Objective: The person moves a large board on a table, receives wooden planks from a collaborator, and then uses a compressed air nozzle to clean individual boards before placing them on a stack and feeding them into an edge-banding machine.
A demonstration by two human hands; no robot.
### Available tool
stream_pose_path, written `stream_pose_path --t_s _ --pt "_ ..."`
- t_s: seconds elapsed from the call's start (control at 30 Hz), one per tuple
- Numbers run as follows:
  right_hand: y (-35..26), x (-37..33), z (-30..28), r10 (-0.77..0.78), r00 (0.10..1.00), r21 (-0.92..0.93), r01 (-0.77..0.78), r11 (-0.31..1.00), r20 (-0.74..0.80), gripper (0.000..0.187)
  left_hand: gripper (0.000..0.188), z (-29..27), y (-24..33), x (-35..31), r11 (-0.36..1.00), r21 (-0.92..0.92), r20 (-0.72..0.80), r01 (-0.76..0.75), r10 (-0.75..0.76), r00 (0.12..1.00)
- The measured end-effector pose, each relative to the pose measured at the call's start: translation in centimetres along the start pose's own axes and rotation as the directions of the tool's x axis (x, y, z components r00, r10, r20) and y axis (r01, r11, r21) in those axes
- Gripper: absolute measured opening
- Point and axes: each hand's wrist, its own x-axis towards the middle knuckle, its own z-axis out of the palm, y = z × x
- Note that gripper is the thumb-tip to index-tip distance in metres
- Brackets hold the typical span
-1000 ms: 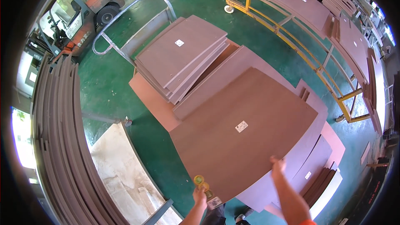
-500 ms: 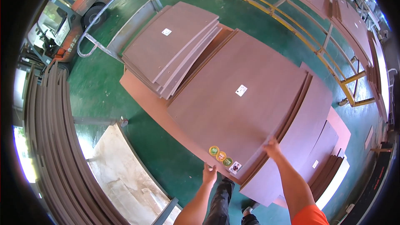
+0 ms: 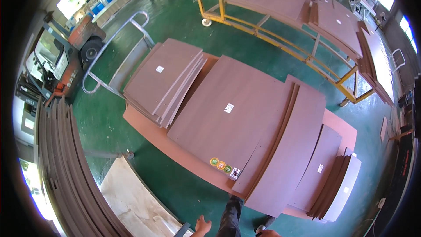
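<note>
A large brown panel (image 3: 197, 123) lies flat on the loaded platform trolley, with a white label and several round stickers near its front corner. To its right a strip of the panel beneath shows. My left hand (image 3: 203, 226) hangs below the front edge of the load, apart from the panels, its fingers partly spread and holding nothing. At the lower edge of the view, my right hand (image 3: 268, 233) is mostly cut off, and its fingers cannot be made out.
A smaller panel stack (image 3: 164, 77) sits by the trolley's metal handle (image 3: 90, 83). Narrow panels (image 3: 320, 166) lie on the right. A yellow-framed rack (image 3: 263, 30) stands beyond, a forklift (image 3: 66, 61) far left. Upright boards (image 3: 66, 166) and a pale board (image 3: 131, 193) are near left.
Both hands have let go of the large panel and drawn back toward me. The panel sits further left on its stack, baring a strip beside it. My view has tilted up.
</note>
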Motion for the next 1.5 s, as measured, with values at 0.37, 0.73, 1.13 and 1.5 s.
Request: stream_pose_path --t_s 0.37,0.73,1.13,1.5 --pt "11.3 -21.7 -2.3 0.050 0.938 0.326 0.068 0.943 -0.342 0.028 0.055 4.2 13.2 -17.1 0.906 0.065 -0.090 -0.417 0.422 0.902" --pt "40.5 -47.1 -5.3 0.241 0.789 0.485 0.081 0.871 -0.565 0.035 0.051 29.6 27.7 -45.4 0.590 0.242 0.429 -0.770 0.647 0.630" --pt "66.1 -65.4 -13.2 0.508 0.483 0.693 0.383 0.610 -0.714 0.047 0.052 57.9 44.7 -49.3 0.337 0.519 0.589 -0.785 0.525 0.614" --pt "83.6 -74.7 -31.4 0.740 0.419 0.846 0.347 0.404 -0.525 0.035 0.056 74.4 76.4 -72.9 0.333 0.092 0.625 -0.939 0.714 0.314"
